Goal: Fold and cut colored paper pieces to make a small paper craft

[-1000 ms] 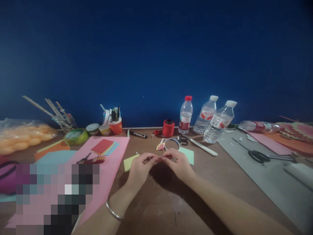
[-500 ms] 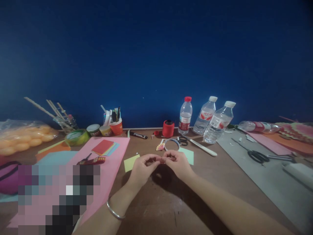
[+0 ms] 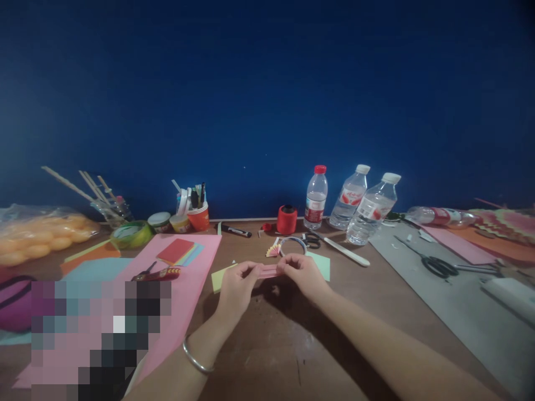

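Observation:
A narrow strip of folded pink paper (image 3: 268, 271) is stretched between my two hands, just above the brown table (image 3: 259, 345). My left hand (image 3: 239, 287) pinches its left end between thumb and fingers. At the other end, my right hand (image 3: 301, 274) is closed on the paper in the same way. A yellow paper square (image 3: 217, 280) lies partly behind my left hand, and a light green paper (image 3: 321, 265) lies behind my right. Just beyond the hands are a small pleated paper fan (image 3: 273, 251) and a roll of tape (image 3: 293, 239).
Black-handled scissors (image 3: 311, 240), a white stick (image 3: 346, 252) and a red thread spool (image 3: 287, 219) lie farther back. Water bottles (image 3: 316, 203) stand by the blue wall. A pink sheet (image 3: 184, 289) is at left; larger scissors (image 3: 438, 266) rest on a grey mat (image 3: 412, 295) at right.
My hands have moved apart, the left one shifting left, so more of the pink paper strip shows between them. Both hands still hold it.

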Demonstrator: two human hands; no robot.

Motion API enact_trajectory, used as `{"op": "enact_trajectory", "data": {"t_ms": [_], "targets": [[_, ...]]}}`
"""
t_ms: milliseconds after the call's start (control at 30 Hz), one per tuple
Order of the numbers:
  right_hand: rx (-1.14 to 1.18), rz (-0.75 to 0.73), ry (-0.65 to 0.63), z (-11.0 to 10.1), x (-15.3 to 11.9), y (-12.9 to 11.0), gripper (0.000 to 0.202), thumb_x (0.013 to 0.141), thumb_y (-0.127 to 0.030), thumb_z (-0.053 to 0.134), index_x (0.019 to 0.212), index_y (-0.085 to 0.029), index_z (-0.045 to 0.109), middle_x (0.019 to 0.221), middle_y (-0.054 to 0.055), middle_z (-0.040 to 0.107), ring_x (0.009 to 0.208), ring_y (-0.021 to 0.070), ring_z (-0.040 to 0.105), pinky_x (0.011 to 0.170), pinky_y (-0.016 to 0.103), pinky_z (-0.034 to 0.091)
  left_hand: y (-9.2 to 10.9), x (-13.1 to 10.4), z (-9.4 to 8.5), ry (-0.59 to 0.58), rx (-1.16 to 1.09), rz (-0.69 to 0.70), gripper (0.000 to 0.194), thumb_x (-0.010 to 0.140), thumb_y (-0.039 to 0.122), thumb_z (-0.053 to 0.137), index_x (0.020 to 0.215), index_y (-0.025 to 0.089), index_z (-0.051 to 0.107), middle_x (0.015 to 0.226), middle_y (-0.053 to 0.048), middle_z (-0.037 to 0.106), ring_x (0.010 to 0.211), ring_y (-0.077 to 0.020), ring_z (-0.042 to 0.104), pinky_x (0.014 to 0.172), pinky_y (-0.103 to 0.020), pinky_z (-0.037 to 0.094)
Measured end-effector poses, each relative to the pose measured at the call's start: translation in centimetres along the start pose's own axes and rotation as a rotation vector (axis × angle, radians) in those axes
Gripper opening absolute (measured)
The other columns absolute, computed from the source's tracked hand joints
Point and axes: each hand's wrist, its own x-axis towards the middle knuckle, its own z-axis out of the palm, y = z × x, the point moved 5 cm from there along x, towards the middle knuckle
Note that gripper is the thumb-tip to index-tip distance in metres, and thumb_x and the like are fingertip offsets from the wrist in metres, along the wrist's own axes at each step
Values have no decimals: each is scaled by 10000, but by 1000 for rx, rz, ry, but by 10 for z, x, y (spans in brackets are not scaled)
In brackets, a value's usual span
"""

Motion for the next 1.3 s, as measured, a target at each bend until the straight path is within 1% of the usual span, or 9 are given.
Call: {"op": "enact_trajectory", "data": {"t_ms": [200, 367, 433, 533, 633, 733, 867, 1033, 1300], "targets": [[27, 32, 13, -3, 4, 8, 136, 664, -268, 553, 617, -147, 593, 586, -21, 568, 562, 108, 485, 564, 217, 355, -1, 1, -4, 47, 58, 2, 261, 735, 352, 508, 620, 165, 650, 578, 21, 631, 582, -144, 555, 557, -221, 401], [90, 16, 76, -10, 8, 12, 144, 701, -278, 527, 624, -157, 542, 593, -18, 546, 579, 114, 492, 588, 230, 379, -14, 5, -7, 74, 12, -53, 291, 733, 393, 500, 644, 157, 645, 536, 22, 593, 548, -141, 533, 523, -222, 383], [107, -47, 86, -9, 7, 7, 103, 710, -263, 518, 677, -167, 532, 658, -7, 568, 643, 129, 523, 630, 244, 402, -18, 6, -7, 72, -11, -73, 295, 726, 402, 510, 651, 151, 645, 530, 19, 588, 536, -141, 529, 510, -222, 382], [144, -155, 20, -3, 2, -5, 131, 725, -244, 509, 839, -187, 538, 874, 31, 602, 832, 158, 551, 725, 272, 422, -23, 7, -4, 53, -45, -105, 289, 716, 403, 528, 667, 146, 652, 541, 8, 596, 543, -146, 534, 514, -225, 394], [132, -128, -54, 5, -2, -6, 235, 727, -236, 515, 959, -203, 524, 875, 32, 608, 808, 156, 572, 708, 278, 438, -25, 7, 1, 12, -118, -136, 269, 712, 389, 539, 683, 147, 651, 578, -3, 618, 559, -151, 549, 527, -233, 419], [69, -99, -33, 5, -4, -2, 164, 710, -235, 531, 864, -185, 558, 725, 8, 601, 686, 143, 568, 651, 266, 441, -22, 6, 6, -36, -176, -125, 235, 713, 360, 542, 700, 147, 641, 598, -6, 618, 556, -146, 553, 527, -234, 435], [42, -100, 30, 1, -3, 0, 76, 693, -227, 534, 720, -169, 574, 683, 3, 600, 673, 141, 555, 651, 260, 433, -16, 4, 11, -118, -244, -66, 201, 748, 294, 497, 881, 170, 581, 688, -1, 616, 608, -137, 569, 554, -231, 453], [39, -76, 10, 1, -2, -1, 107, 697, -243, 544, 739, -162, 600, 699, 18, 629, 662, 140, 564, 647, 264, 438, -6, 3, 10, -129, -123, 67, 152, 767, 210, 439, 780, 176, 586, 778, -17, 614, 703, -143, 570, 628, -243, 463], [35, -39, 9, 2, -2, -1, 210, 631, -286, 645, 776, -133, 647, 723, 71, 660, 645, 167, 596, 622, 297, 467, -5, 4, 7, -86, -95, 63, 208, 718, 316, 571, 865, 182, 631, 862, -44, 675, 796, -186, 615, 741, -311, 475]]}}
